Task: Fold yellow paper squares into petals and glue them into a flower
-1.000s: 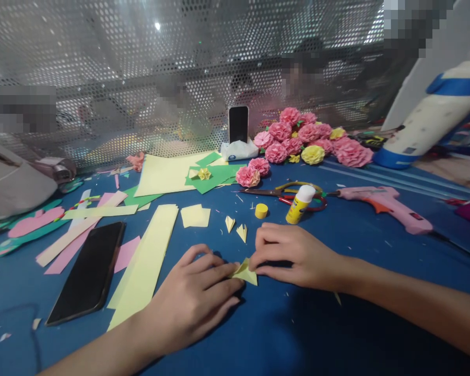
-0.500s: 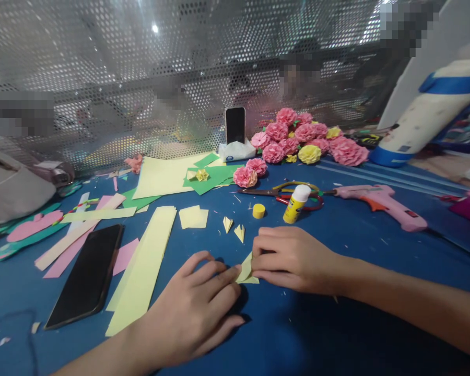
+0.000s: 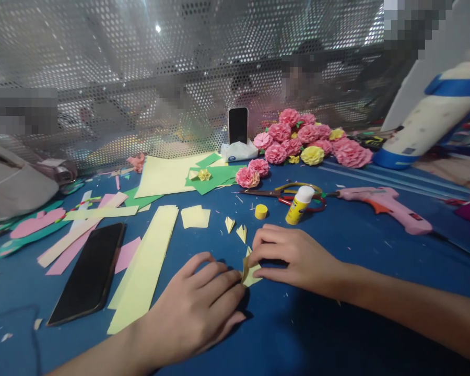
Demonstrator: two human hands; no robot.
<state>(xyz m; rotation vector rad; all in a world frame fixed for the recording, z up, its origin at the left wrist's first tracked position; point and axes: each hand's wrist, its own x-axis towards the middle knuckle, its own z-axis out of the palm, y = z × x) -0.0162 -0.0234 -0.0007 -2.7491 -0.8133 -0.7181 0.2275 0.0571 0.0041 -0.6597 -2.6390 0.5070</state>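
A small piece of yellow paper, partly folded, lies on the blue table between my hands. My right hand pinches a raised flap of it from the right, thumb and fingers close together. From the left, my left hand rests palm down with fingers stretched out, the tips at the paper's left edge. Part of the paper is hidden behind the fingers. Just beyond it lie two small folded yellow paper pieces. A yellow glue stick stands uncapped beyond my right hand, its yellow cap to the left.
Yellow paper strips and a black phone lie left. Scissors and a pink glue gun are at right. Pink paper flowers and a propped phone stand by the perforated metal panel.
My right fingers have lifted the paper's flap, which now stands up more. My left fingers have drawn closer together at the paper's edge. The view has shifted slightly.
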